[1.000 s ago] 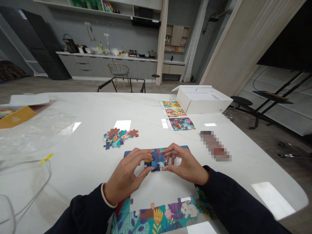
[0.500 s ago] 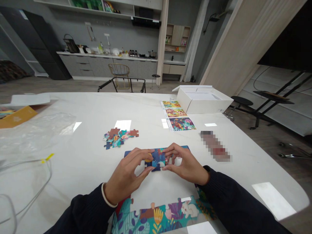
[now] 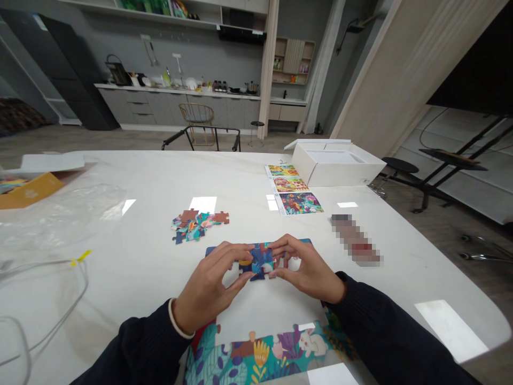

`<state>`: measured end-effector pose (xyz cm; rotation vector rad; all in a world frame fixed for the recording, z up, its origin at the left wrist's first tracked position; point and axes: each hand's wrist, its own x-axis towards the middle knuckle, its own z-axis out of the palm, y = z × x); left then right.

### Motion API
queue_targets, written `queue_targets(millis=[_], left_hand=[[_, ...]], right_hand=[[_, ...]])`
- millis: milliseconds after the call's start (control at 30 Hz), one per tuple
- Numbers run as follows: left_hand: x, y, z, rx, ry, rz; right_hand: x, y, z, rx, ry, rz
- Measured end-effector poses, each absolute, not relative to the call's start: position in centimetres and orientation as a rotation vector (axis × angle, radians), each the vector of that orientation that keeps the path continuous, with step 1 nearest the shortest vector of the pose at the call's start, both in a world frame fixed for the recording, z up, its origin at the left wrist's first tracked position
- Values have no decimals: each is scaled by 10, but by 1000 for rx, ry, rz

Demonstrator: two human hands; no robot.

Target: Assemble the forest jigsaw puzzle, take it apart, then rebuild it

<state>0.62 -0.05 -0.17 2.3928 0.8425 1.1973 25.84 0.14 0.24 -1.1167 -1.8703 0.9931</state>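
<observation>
Between my two hands is a small joined block of dark blue jigsaw pieces. My left hand pinches its left side with thumb and fingers. On the right side, my right hand grips it the same way. Just behind the fingers runs the blue top edge of the puzzle border, partly hidden by my hands. Nearer to me lies the joined lower part of the puzzle, with leaves, flowers and a white rabbit. Bare white tabletop shows inside the border.
A heap of loose jigsaw pieces lies to the back left. Picture sheets lie before an open white box. At left are clear plastic wrap, a yellow box and a cable. A blurred object lies right.
Both hands keep their hold on the joined pieces, with only a very slight shift. The whole view has moved a little; nothing was let go.
</observation>
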Motion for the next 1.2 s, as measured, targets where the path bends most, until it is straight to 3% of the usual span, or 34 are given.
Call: queue_targets(millis=[1200], left_hand=[[5,-2,0,2374,895,1110]], right_hand=[[258,2,6,-1101,-1900,1010]])
